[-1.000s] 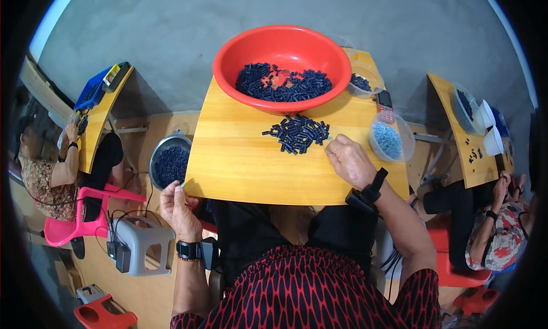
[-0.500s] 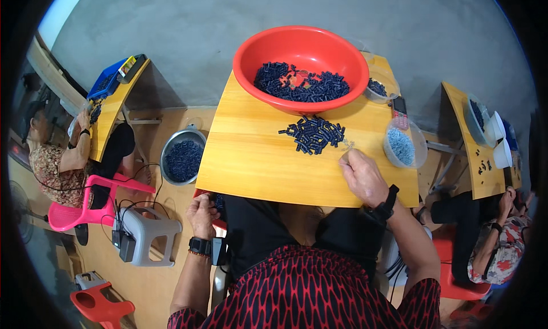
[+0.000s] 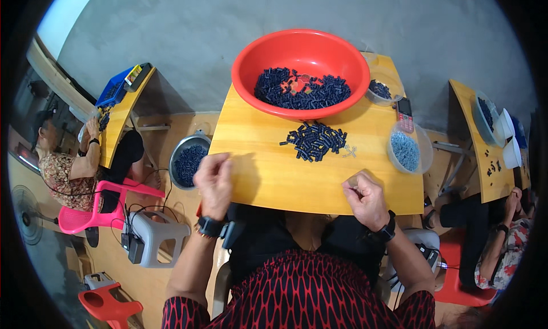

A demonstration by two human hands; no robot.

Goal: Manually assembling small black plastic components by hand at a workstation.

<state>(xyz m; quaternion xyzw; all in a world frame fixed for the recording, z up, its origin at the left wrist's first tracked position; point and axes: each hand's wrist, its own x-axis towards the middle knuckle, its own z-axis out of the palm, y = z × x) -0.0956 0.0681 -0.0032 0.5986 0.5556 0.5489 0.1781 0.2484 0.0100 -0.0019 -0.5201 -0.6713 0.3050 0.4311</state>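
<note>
My left hand (image 3: 213, 185) hovers at the left edge of the yellow table (image 3: 268, 183), its fingers curled. Whether anything is in it, I cannot make out. Over the near edge, my right hand (image 3: 366, 200) is closed with thumb against fingers; what it pinches, if anything, is hidden. Ahead of both hands lies a loose pile of short dark-blue tube pieces (image 3: 315, 141). Beside that pile are a few thin, small metallic bits (image 3: 349, 151). A clear tub of small pale-blue pieces (image 3: 405, 152) stands farther right.
A large red basin (image 3: 302, 37) with more dark pieces sits at the back. Behind the tub are a phone (image 3: 404, 115) and a clear bowl (image 3: 381, 92). A metal bowl (image 3: 191, 159) stands lower left. People work at tables on either side; stools (image 3: 154, 232) and cables flank me.
My left hand has risen from beside the table's left edge to above it. My right hand has drawn back from the small metallic bits toward the near edge.
</note>
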